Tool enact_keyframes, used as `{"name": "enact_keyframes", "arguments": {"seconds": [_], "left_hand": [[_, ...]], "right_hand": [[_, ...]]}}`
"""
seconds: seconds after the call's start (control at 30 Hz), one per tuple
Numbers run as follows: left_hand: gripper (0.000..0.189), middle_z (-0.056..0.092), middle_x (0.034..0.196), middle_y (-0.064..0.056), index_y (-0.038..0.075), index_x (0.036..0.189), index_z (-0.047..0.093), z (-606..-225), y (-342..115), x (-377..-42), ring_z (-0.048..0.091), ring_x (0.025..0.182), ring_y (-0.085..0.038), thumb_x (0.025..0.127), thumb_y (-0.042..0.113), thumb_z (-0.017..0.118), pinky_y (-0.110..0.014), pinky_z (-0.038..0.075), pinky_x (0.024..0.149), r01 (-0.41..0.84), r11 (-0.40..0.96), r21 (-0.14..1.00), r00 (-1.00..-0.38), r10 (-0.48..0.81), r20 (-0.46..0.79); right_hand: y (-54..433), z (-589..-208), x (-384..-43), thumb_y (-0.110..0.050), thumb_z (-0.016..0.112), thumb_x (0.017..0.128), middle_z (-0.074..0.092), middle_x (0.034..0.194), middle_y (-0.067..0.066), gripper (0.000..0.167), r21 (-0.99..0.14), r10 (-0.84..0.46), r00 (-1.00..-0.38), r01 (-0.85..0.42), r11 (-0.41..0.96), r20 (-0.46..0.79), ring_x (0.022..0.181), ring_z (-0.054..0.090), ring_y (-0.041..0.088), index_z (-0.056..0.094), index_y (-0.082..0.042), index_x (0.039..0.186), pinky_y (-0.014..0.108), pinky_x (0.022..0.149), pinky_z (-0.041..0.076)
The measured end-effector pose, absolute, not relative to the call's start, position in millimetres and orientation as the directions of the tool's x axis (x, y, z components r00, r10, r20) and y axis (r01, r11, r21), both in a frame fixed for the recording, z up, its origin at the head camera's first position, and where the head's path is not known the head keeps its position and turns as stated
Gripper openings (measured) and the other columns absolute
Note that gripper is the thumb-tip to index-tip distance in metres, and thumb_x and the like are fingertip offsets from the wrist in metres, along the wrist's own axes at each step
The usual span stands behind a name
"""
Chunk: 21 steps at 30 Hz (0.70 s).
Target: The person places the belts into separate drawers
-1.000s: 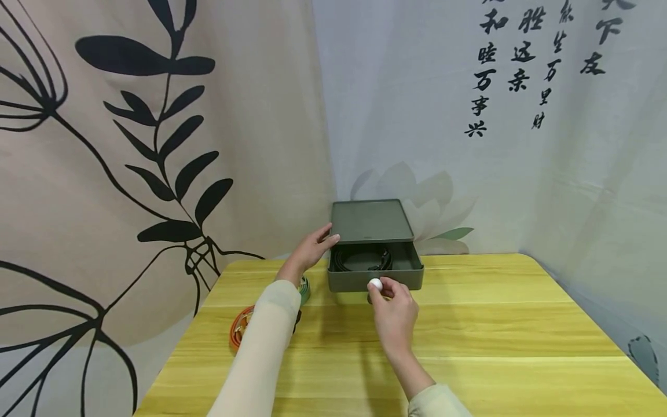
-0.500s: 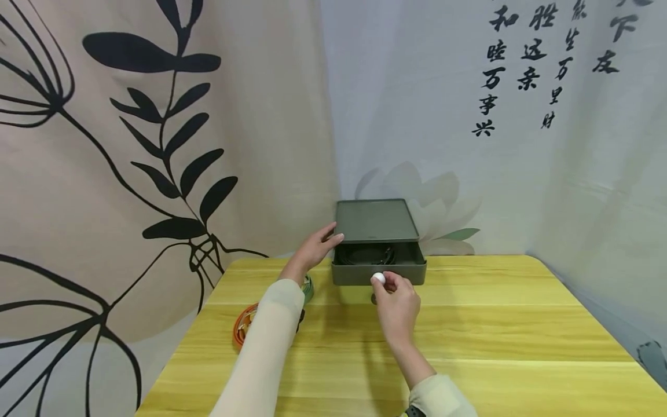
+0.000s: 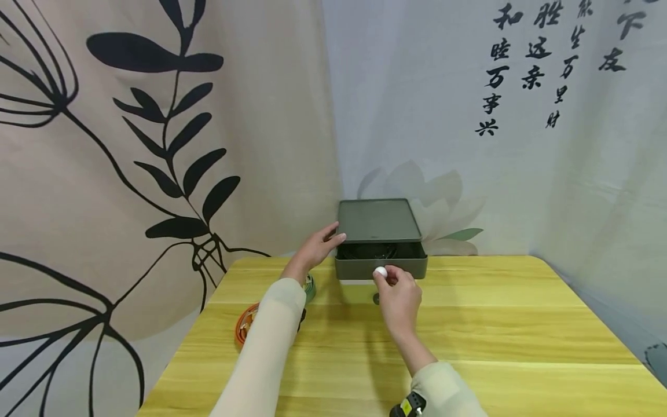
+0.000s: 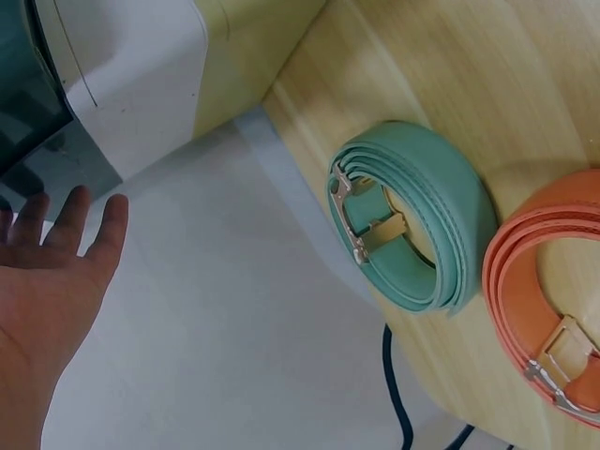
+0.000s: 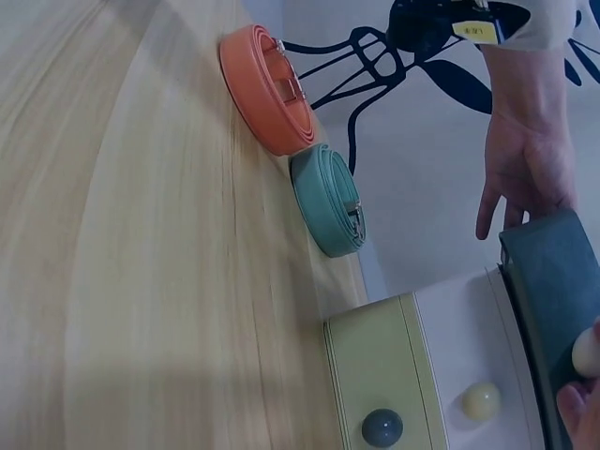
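Observation:
A small drawer unit [image 3: 379, 221] with a dark grey-green top stands at the table's back. Its top drawer [image 3: 356, 269] is pulled part way out, and a dark coiled thing [image 3: 383, 252] lies inside, mostly in shadow. My right hand [image 3: 400, 298] pinches the white knob [image 3: 381, 271] of that drawer between thumb and fingers. At the unit's upper left side rests my left hand [image 3: 314, 249], its fingers extended, as the left wrist view also shows. Below are a white drawer [image 5: 464, 328] with a cream knob and a yellow-green drawer [image 5: 375, 347] with a dark knob.
Left of the unit, a rolled green belt [image 4: 455, 187] and a rolled orange belt [image 4: 514, 267] stand on the wooden table [image 3: 495, 324], near its left edge. My left sleeve partly covers both in the head view. A printed curtain [image 3: 271, 145] hangs behind.
The top drawer has slid back into the unit some way, with my right hand moving along on its knob. Less of the coiled thing shows. My left hand keeps its place at the unit.

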<state>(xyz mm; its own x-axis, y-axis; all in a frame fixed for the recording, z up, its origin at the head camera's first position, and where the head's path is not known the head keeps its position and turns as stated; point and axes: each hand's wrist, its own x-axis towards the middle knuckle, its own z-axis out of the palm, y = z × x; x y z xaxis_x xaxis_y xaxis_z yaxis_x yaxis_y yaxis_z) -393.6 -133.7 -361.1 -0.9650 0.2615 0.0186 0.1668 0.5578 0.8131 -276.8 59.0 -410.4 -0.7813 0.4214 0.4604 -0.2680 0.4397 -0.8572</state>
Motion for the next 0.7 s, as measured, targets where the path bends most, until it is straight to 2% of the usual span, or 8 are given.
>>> {"name": "enact_keyframes", "arguments": {"seconds": [0.4, 0.7], "left_hand": [[0.067, 0.027, 0.161, 0.002, 0.036, 0.157, 0.027, -359.5, -134.5, -390.6, 0.026, 0.146, -0.025, 0.098, 0.06, 0.049, -0.054, 0.026, 0.115, 0.153, 0.551, 0.821, -0.964, 0.264, 0.003], [0.068, 0.028, 0.161, 0.002, 0.036, 0.157, 0.027, -358.9, -135.4, -391.2, 0.027, 0.146, -0.026, 0.097, 0.06, 0.05, -0.054, 0.026, 0.114, 0.152, 0.554, 0.818, -0.965, 0.262, 0.001]], "right_hand": [[61.6, -407.2, -287.7, -0.015, 0.079, 0.085, 0.07, 0.092, 0.015, 0.025, -0.858, 0.418, -0.79, -0.25, 0.449, 0.449, 0.086, 0.066, 0.03, 0.073, 0.004, 0.101, 0.046, 0.081, 0.048], [60.9, -404.7, -294.1, -0.017, 0.078, 0.087, 0.07, 0.092, 0.014, 0.026, -0.871, 0.412, -0.812, -0.22, 0.439, 0.413, 0.085, 0.067, 0.027, 0.073, 0.003, 0.102, 0.043, 0.077, 0.053]]}}
